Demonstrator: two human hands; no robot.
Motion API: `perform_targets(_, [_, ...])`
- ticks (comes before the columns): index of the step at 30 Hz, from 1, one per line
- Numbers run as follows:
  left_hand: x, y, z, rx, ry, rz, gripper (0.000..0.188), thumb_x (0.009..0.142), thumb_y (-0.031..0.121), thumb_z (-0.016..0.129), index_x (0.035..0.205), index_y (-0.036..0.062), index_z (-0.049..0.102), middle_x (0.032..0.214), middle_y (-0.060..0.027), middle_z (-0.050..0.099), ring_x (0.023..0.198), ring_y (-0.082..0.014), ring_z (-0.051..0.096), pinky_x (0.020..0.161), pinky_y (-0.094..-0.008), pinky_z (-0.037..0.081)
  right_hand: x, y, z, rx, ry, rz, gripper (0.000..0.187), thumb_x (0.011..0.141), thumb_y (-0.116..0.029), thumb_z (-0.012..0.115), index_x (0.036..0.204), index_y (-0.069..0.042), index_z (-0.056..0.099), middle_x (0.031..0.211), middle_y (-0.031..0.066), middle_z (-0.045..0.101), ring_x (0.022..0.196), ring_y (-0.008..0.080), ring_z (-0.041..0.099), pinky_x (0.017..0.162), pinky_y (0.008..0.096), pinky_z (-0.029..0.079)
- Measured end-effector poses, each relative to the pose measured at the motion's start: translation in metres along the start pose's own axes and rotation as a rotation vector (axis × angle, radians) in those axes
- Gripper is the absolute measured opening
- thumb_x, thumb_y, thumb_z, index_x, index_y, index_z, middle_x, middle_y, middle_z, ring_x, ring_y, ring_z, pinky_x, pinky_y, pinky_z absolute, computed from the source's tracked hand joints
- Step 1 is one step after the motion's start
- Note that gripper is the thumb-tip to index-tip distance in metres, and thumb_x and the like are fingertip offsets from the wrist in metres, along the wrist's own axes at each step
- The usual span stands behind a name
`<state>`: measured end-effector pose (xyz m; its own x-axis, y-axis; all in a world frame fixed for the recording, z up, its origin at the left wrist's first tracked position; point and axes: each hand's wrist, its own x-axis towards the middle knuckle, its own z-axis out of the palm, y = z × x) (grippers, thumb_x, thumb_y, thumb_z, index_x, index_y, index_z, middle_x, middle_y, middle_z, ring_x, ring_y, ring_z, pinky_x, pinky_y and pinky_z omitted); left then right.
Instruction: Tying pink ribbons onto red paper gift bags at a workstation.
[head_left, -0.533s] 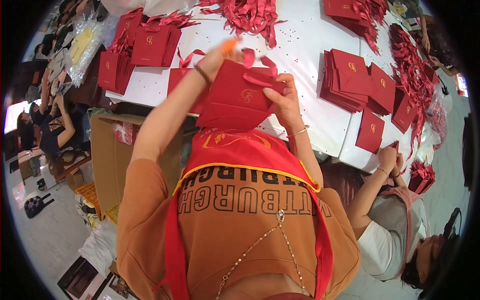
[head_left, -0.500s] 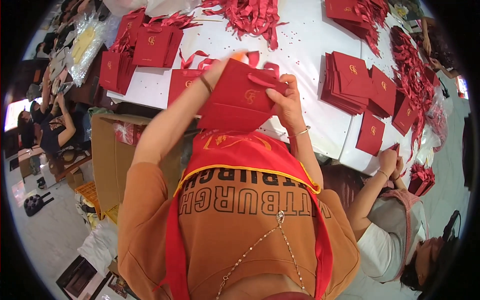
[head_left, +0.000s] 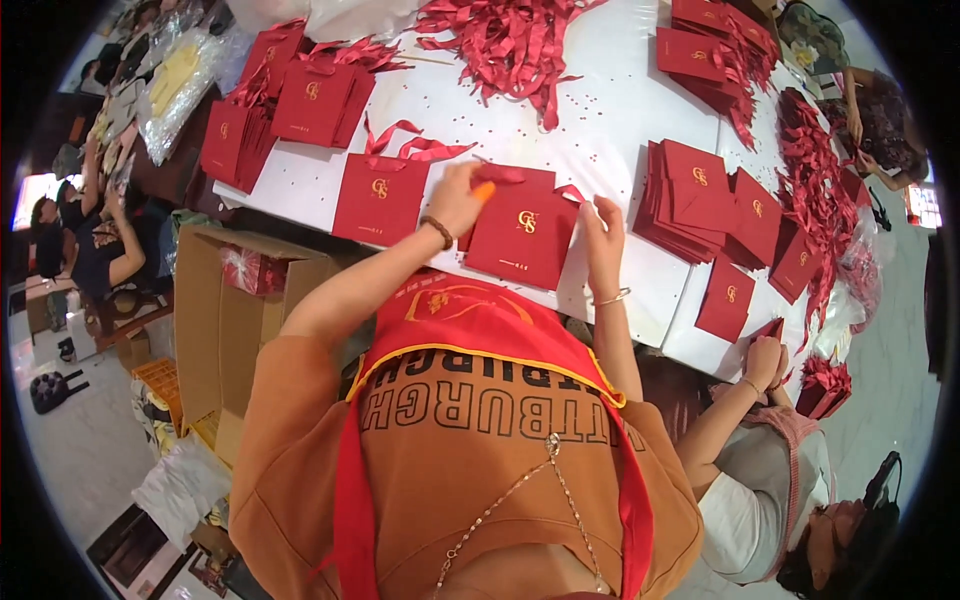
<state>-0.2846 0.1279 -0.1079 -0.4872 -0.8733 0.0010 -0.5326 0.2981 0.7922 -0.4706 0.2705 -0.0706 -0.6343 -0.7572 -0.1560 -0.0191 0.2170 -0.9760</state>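
Observation:
A red paper gift bag [head_left: 520, 225] with gold print lies flat at the table's near edge, a red ribbon handle [head_left: 500, 174] along its top. My left hand [head_left: 460, 203] is closed at its upper left edge, an orange cover on one fingertip over the bag. Part of a red piece shows beneath that hand. Beside the bag's right edge, my right hand [head_left: 603, 240] is open, fingers loosely bent, close to a ribbon end [head_left: 571, 192]. Left of my left wrist lies another red bag [head_left: 378, 205], its ribbon handle spread above it.
Red bags [head_left: 318, 100] stand in stacks at the back left, and more piles [head_left: 690, 195] lie to the right. A heap of red ribbons [head_left: 510, 50] covers the far middle. A cardboard box [head_left: 215, 330] stands at the left. A co-worker's hands [head_left: 765, 362] work at the right.
The bag has gone from raised and tilted in both hands to flat on the table. My right hand has let go of it and sits just right of it.

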Motion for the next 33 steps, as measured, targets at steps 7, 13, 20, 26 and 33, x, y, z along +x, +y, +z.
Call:
perform_targets(7, [0.109, 0.078, 0.023, 0.598, 0.020, 0.345, 0.021, 0.078, 0.011, 0.053, 0.098, 0.0136, 0.059, 0.088, -0.0108, 0.057, 0.086, -0.0285, 0.055, 0.071, -0.0409, 0.045, -0.024, -0.017, 0.027, -0.154, 0.035, -0.313, 0.020, 0.078, -0.011, 0.063, 0.095, -0.001, 0.057, 0.081, 0.0103, 0.060, 0.071, 0.0197, 0.058, 0.066, 0.0289, 0.045])
perform_targets(13, [0.117, 0.044, 0.023, 0.604, -0.184, 0.544, 0.011, 0.077, 0.015, 0.053, 0.083, 0.0085, 0.060, 0.085, -0.0102, 0.058, 0.084, -0.0289, 0.055, 0.071, -0.0398, 0.044, -0.027, -0.015, 0.040, -0.090, -0.245, -0.287, 0.014, 0.081, -0.010, 0.059, 0.091, 0.000, 0.059, 0.084, 0.0117, 0.060, 0.075, 0.0220, 0.059, 0.066, 0.0280, 0.046])
perform_targets(20, [0.050, 0.015, -0.081, 0.602, -0.453, 0.456, 0.017, 0.077, 0.021, 0.056, 0.090, 0.0112, 0.061, 0.087, -0.0090, 0.060, 0.083, -0.0279, 0.057, 0.071, -0.0408, 0.044, -0.015, -0.014, 0.042, -0.179, -0.261, -0.324, 0.013, 0.081, -0.010, 0.058, 0.090, -0.001, 0.059, 0.085, 0.0119, 0.060, 0.075, 0.0250, 0.059, 0.066, 0.0293, 0.047])
perform_targets(26, [0.085, 0.025, -0.076, 0.528, -0.333, 0.424, 0.022, 0.080, 0.021, 0.054, 0.098, 0.0123, 0.062, 0.086, -0.0090, 0.060, 0.082, -0.0282, 0.056, 0.072, -0.0385, 0.044, -0.010, -0.018, 0.044, -0.324, -0.294, -0.380, 0.012, 0.079, -0.010, 0.059, 0.089, -0.003, 0.059, 0.084, 0.0105, 0.059, 0.072, 0.0254, 0.059, 0.065, 0.0308, 0.047])
perform_targets(33, [0.091, 0.015, -0.010, 0.544, -0.353, 0.496, 0.017, 0.079, 0.023, 0.055, 0.085, 0.0086, 0.061, 0.076, -0.0091, 0.056, 0.081, -0.0301, 0.054, 0.071, -0.0403, 0.043, -0.006, -0.011, 0.051, -0.599, -0.443, -0.516, 0.013, 0.077, -0.011, 0.058, 0.089, -0.009, 0.060, 0.082, 0.0074, 0.057, 0.079, 0.0229, 0.055, 0.068, 0.0344, 0.043])
